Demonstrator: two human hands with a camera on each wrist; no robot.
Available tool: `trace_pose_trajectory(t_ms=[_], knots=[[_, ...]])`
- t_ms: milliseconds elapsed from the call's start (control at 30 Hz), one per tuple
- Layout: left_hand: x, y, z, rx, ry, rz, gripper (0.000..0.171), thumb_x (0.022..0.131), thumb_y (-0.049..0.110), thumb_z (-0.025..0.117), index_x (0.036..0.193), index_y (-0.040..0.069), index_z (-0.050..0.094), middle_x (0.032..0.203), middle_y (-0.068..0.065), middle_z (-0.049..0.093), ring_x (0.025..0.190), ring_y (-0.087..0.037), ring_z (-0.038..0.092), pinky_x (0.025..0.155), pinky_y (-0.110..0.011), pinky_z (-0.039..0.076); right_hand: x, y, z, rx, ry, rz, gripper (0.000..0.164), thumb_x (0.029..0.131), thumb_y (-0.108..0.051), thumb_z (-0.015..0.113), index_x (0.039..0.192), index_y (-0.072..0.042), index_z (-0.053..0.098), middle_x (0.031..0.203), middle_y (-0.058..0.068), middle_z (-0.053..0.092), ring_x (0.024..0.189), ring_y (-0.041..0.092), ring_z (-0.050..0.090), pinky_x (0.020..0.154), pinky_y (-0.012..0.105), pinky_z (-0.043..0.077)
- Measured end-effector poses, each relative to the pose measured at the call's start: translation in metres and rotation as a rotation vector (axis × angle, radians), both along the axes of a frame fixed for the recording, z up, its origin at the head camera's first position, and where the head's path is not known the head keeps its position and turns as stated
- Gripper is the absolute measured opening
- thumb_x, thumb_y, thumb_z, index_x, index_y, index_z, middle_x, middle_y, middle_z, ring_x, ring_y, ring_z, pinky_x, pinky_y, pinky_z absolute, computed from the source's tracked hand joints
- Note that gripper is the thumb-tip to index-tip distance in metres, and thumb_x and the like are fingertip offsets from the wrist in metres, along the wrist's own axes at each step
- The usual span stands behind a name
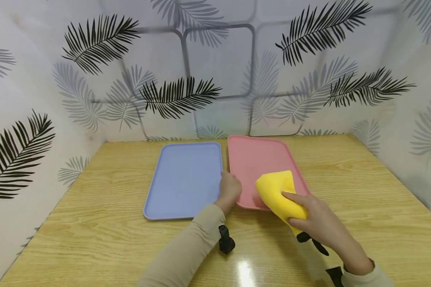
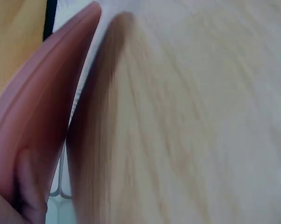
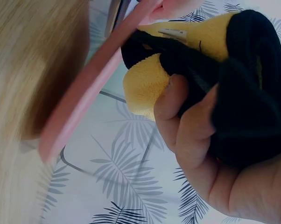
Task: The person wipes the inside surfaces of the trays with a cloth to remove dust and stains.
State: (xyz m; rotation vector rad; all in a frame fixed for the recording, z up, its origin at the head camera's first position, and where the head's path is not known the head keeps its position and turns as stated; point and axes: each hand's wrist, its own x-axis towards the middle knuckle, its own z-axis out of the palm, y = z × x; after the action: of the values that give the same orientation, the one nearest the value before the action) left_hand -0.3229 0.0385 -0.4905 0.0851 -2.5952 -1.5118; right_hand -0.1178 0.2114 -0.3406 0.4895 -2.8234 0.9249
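My left hand point(image 1: 230, 189) grips the left rim of a pink tray point(image 1: 260, 153). In the left wrist view the tray point(image 2: 42, 88) stands off the tabletop at a tilt, with fingers curled against its underside. Over the tray's near right part, my right hand point(image 1: 317, 218) holds a bunched yellow cloth point(image 1: 278, 193). The right wrist view shows black edging and a small white label on this cloth point(image 3: 210, 37), with fingers point(image 3: 187, 126) curled round it. Whether the cloth touches the tray is unclear. To the left lies a blue tray point(image 1: 186, 177), flat on the table.
The wooden table point(image 1: 93, 223) carries both trays side by side near its back. Pale walls point(image 1: 219, 59) with a leaf pattern enclose it at the back and sides. A black wrist device point(image 1: 225, 241) sits on the left sleeve.
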Motion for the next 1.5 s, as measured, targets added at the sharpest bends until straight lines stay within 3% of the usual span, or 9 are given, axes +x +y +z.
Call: trace_pose_trajectory(t_ms=[100,300,400,567,633,733,833,1033,1500], knots=[[0.017,-0.005,0.014,0.078,0.032,-0.017,0.038,0.091,0.025,0.048,0.095,-0.012,0.051,0.082,-0.019,0.056,0.074,-0.027,0.054,0.062,-0.034,0.045,0.000,-0.001,0.000,-0.001,0.009,-0.002,0.055,0.071,-0.004,0.070,0.123,0.000,0.051,0.087,0.004,0.054,0.061,0.014,0.034,0.052,0.026,0.032],[0.003,-0.014,-0.014,0.175,-0.002,-0.055,0.043,0.094,0.033,0.041,0.088,-0.005,0.059,0.084,-0.015,0.056,0.074,-0.023,0.052,0.060,-0.035,0.043,0.001,-0.001,0.000,0.020,0.037,-0.027,0.056,0.071,-0.005,0.070,0.123,-0.001,0.051,0.084,0.005,0.053,0.065,0.016,0.036,0.055,0.029,0.032],[0.005,-0.015,-0.017,0.116,0.123,-0.074,0.045,0.095,0.035,0.038,0.076,0.000,0.057,0.074,-0.013,0.053,0.067,-0.020,0.050,0.055,-0.032,0.040,0.001,-0.002,0.000,0.025,0.060,-0.028,0.055,0.071,-0.005,0.070,0.123,-0.001,0.052,0.090,0.009,0.056,0.067,0.016,0.038,0.056,0.030,0.033],[0.051,-0.021,0.047,0.121,0.137,-0.065,0.035,0.096,0.023,0.040,0.073,0.000,0.054,0.068,-0.011,0.049,0.065,-0.022,0.048,0.057,-0.033,0.041,-0.002,-0.004,0.002,0.013,0.084,-0.008,0.055,0.071,-0.003,0.070,0.122,0.000,0.052,0.101,0.015,0.058,0.067,0.016,0.039,0.057,0.031,0.034],[0.072,-0.024,0.078,0.159,0.072,-0.052,0.029,0.095,0.015,0.041,0.075,-0.003,0.053,0.067,-0.011,0.047,0.065,-0.023,0.047,0.059,-0.035,0.042,-0.002,-0.005,0.002,0.014,0.086,-0.013,0.055,0.071,-0.004,0.069,0.122,0.000,0.051,0.102,0.017,0.057,0.067,0.017,0.039,0.056,0.030,0.034],[0.086,-0.029,0.094,0.223,0.076,-0.038,0.027,0.094,0.010,0.041,0.075,-0.004,0.052,0.063,-0.007,0.043,0.061,-0.019,0.045,0.056,-0.031,0.040,-0.002,-0.005,0.004,0.009,0.088,-0.023,0.055,0.071,-0.004,0.069,0.123,0.001,0.051,0.102,0.019,0.056,0.067,0.017,0.039,0.056,0.031,0.034],[0.094,-0.036,0.102,0.280,0.094,-0.033,0.025,0.094,0.008,0.040,0.075,-0.004,0.052,0.062,-0.004,0.042,0.059,-0.016,0.043,0.055,-0.028,0.039,-0.003,-0.007,0.007,0.006,0.095,-0.027,0.055,0.071,-0.004,0.068,0.123,0.000,0.051,0.100,0.019,0.056,0.067,0.018,0.039,0.056,0.031,0.034],[0.109,-0.051,0.109,0.222,0.173,-0.024,0.025,0.093,0.006,0.041,0.071,-0.002,0.048,0.061,-0.004,0.040,0.058,-0.017,0.040,0.054,-0.030,0.038,-0.010,-0.015,0.015,0.008,0.116,-0.016,0.054,0.072,-0.004,0.069,0.123,0.001,0.050,0.083,0.011,0.054,0.065,0.019,0.039,0.056,0.031,0.034],[0.138,-0.075,0.111,0.232,0.225,-0.006,0.022,0.092,0.005,0.043,0.076,-0.005,0.053,0.060,-0.004,0.043,0.056,-0.015,0.042,0.052,-0.030,0.040,-0.039,-0.054,0.039,0.079,0.166,-0.025,0.055,0.076,-0.011,0.067,0.127,-0.005,0.048,0.097,0.017,0.055,0.070,0.024,0.043,0.057,0.034,0.034]])
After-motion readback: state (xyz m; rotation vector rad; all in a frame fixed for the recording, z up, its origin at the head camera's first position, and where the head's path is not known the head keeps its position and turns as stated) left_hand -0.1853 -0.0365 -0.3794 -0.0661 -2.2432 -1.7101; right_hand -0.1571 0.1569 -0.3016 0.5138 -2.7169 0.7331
